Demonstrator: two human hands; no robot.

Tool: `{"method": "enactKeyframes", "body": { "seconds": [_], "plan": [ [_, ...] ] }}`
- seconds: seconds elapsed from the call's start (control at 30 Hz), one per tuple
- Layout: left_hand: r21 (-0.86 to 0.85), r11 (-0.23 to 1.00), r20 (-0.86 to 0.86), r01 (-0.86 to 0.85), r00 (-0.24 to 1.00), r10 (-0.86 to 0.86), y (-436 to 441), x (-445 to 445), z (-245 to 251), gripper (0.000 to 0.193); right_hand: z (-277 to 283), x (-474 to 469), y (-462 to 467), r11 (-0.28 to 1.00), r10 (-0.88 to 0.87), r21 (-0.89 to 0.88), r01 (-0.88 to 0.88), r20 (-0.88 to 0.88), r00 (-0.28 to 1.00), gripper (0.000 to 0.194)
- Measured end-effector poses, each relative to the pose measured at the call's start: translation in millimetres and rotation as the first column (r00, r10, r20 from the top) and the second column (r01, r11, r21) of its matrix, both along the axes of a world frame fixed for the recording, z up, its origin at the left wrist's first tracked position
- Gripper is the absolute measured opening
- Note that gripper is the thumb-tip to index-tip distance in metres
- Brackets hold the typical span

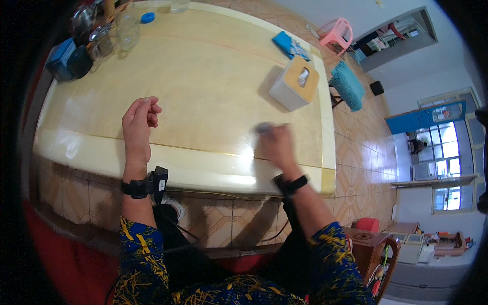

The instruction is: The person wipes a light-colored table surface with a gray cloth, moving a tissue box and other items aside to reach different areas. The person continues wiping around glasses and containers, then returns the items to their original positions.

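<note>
My left hand [138, 121] is held above the near left part of the table [198, 76]. Its fingers are loosely curled, and I see nothing in them. Motion blurs my right hand [277, 146], closed around a small dark grey object [263, 128] near the table's right side. The fingers and blur hide most of that object, so its kind is unclear. Beyond this hand stands a white tissue box [288, 91] with a wooden lid. A folded blue cloth [285, 42] lies behind the box.
At the far left stand a clear plastic jug [127, 32], a metal-topped jar [101, 40] and a blue box [63, 57]. A blue lid [148, 17] lies near them. Past the right edge are a stool with a teal cover [347, 85] and a pink plastic chair [338, 35].
</note>
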State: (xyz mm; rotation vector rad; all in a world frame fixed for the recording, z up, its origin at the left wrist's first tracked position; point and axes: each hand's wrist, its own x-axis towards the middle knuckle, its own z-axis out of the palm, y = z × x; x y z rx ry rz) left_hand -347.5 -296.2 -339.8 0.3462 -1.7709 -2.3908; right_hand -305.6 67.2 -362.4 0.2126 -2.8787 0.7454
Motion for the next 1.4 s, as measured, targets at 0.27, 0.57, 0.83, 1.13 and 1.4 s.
{"method": "enactKeyframes", "body": {
  "seconds": [0.27,0.57,0.83,1.13,1.4],
  "plan": [
    [-0.078,0.986,0.033,0.15,0.989,-0.147,2.7,-0.3,-11.0,0.025,-4.4,85.3,-78.7,0.915,0.387,-0.111,-0.387,-0.024,0.922,0.029],
    [-0.031,0.992,0.012,0.119,0.993,-0.119,2.2,2.4,-4.1,0.024,6.3,42.6,176.8,0.725,-0.556,0.44,0.531,-0.081,0.827,0.028],
    [-0.062,0.984,0.017,0.169,0.986,-0.169,5.0,2.0,-4.5,0.025,11.2,96.0,-42.2,0.976,0.182,0.132,-0.171,-0.077,0.98,0.035],
    [-0.042,0.988,0.047,0.148,0.988,-0.146,10.1,1.4,-3.1,0.022,24.0,-48.6,-62.8,0.939,0.298,0.174,-0.296,0.013,0.954,0.021],
    [-0.063,0.995,0.03,0.082,0.996,-0.08,-0.4,4.6,-7.7,0.025,7.0,-271.8,-69.1,0.756,0.002,0.655,-0.023,0.032,0.999,0.021]
  ]
}}
